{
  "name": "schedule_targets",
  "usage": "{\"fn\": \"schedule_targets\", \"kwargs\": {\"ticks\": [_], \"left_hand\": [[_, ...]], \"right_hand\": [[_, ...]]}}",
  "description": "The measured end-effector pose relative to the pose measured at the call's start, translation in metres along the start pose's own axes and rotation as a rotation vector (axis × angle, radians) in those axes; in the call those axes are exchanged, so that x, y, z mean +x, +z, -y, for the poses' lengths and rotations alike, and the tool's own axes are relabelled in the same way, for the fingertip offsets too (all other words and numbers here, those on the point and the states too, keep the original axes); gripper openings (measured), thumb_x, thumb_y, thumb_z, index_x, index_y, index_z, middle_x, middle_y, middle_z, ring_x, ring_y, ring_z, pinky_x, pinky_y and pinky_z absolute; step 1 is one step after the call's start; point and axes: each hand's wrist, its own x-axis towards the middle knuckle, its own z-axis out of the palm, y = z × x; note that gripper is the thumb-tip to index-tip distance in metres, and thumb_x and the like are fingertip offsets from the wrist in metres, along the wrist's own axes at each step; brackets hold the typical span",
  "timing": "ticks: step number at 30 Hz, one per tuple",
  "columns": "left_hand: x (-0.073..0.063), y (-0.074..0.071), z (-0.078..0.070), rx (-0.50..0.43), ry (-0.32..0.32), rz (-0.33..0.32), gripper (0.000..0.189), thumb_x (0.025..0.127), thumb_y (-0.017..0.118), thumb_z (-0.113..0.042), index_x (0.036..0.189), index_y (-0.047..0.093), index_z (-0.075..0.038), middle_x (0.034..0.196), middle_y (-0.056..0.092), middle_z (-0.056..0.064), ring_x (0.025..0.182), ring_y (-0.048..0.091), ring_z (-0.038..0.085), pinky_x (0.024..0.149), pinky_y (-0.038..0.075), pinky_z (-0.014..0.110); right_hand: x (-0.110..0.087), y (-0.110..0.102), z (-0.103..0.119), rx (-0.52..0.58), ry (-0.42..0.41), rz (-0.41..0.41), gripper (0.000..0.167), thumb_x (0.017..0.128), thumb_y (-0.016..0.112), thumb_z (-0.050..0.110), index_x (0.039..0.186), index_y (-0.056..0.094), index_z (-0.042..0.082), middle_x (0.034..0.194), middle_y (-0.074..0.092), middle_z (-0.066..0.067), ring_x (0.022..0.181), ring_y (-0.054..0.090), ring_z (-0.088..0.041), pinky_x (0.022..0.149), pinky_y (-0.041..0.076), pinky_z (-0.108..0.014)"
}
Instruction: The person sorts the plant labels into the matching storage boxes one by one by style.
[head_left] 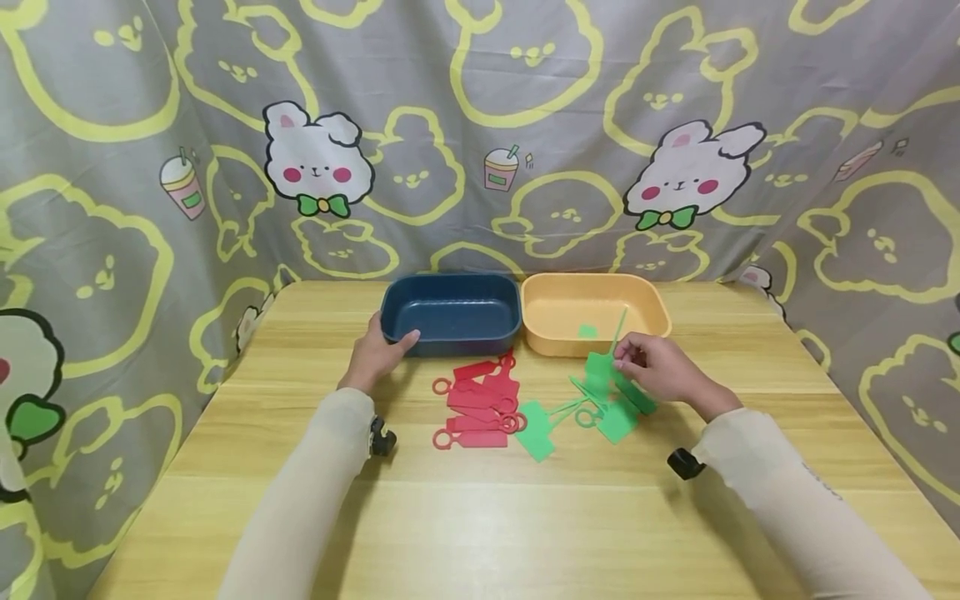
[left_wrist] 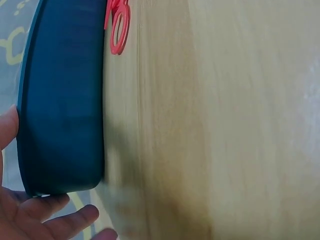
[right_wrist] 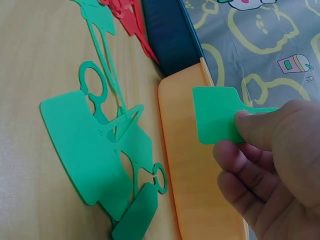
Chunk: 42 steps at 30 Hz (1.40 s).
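My right hand (head_left: 660, 367) pinches a green tag (right_wrist: 215, 115) between thumb and fingertips, its flat plate below and thin stem pointing up, by the front wall of the orange bin (head_left: 551, 343). A small green piece (head_left: 587, 331) shows inside that bin. Beneath the hand lie several loose green tags (right_wrist: 85, 145), some with ring ends. My left hand (head_left: 372, 357) holds the dark blue bin (head_left: 450, 344) at its front left corner, thumb at the rim and fingers against the end wall. Several red tags (head_left: 480, 437) with rings lie heaped in front of the blue bin.
Both bins stand side by side at the back of the wooden table (head_left: 420, 525). A grey patterned curtain (head_left: 465, 167) hangs close behind them and along both sides. Each wrist wears a small black camera (head_left: 382, 437).
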Motion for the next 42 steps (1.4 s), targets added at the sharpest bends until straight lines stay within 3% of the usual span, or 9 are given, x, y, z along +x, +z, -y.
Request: {"fn": "schedule_targets", "kwargs": {"ticks": [5,12,22,28,35,42], "left_hand": [[-0.002,-0.003,-0.002,0.029,-0.032,0.035,0.099,0.092,0.054,-0.059,0.155,0.0,-0.005,0.156,0.017,0.027,0.141,0.019,0.045,0.11,0.02,0.057],[-0.002,-0.003,0.0,0.033,-0.04,0.038,0.1,0.092,0.054,-0.06,0.155,-0.001,-0.006,0.156,0.017,0.027,0.141,0.019,0.044,0.11,0.02,0.057],[-0.001,-0.006,-0.002,0.035,-0.051,0.048,0.099,0.092,0.054,-0.058,0.156,-0.002,-0.006,0.157,0.015,0.027,0.141,0.018,0.045,0.11,0.02,0.058],[-0.002,-0.007,-0.003,0.049,-0.055,0.072,0.101,0.092,0.053,-0.061,0.155,-0.004,-0.006,0.157,0.014,0.026,0.142,0.017,0.044,0.11,0.02,0.057],[-0.002,-0.007,-0.005,0.06,-0.052,0.075,0.102,0.091,0.053,-0.061,0.155,-0.004,-0.005,0.157,0.015,0.027,0.141,0.02,0.044,0.11,0.021,0.057],[0.001,-0.007,-0.005,0.09,-0.048,0.086,0.104,0.091,0.051,-0.064,0.154,-0.006,-0.003,0.157,0.014,0.028,0.141,0.019,0.045,0.11,0.021,0.057]], "right_hand": [[0.001,-0.001,0.001,0.022,0.013,-0.006,0.006,0.094,0.063,0.005,0.092,0.062,0.0,0.076,0.058,-0.004,0.066,0.058,-0.022,0.059,0.049,-0.026],[0.002,-0.002,0.003,0.086,0.009,-0.03,0.006,0.095,0.06,0.002,0.093,0.06,-0.004,0.078,0.058,-0.008,0.069,0.064,-0.033,0.063,0.055,-0.034],[0.01,-0.005,0.001,0.044,0.0,-0.093,0.006,0.094,0.062,0.002,0.093,0.061,-0.004,0.079,0.058,-0.008,0.065,0.057,-0.017,0.059,0.049,-0.025],[0.012,-0.007,0.003,0.006,0.005,-0.112,0.006,0.094,0.063,0.004,0.093,0.062,-0.002,0.081,0.059,-0.007,0.071,0.055,-0.019,0.063,0.047,-0.024],[0.014,-0.01,0.004,-0.038,0.015,-0.13,0.006,0.094,0.063,0.007,0.095,0.062,0.0,0.082,0.06,-0.006,0.075,0.057,-0.019,0.07,0.049,-0.032],[0.02,-0.012,0.002,-0.01,0.026,-0.128,0.006,0.095,0.062,0.007,0.096,0.062,0.001,0.084,0.06,-0.008,0.074,0.061,-0.021,0.063,0.049,-0.027]]}}
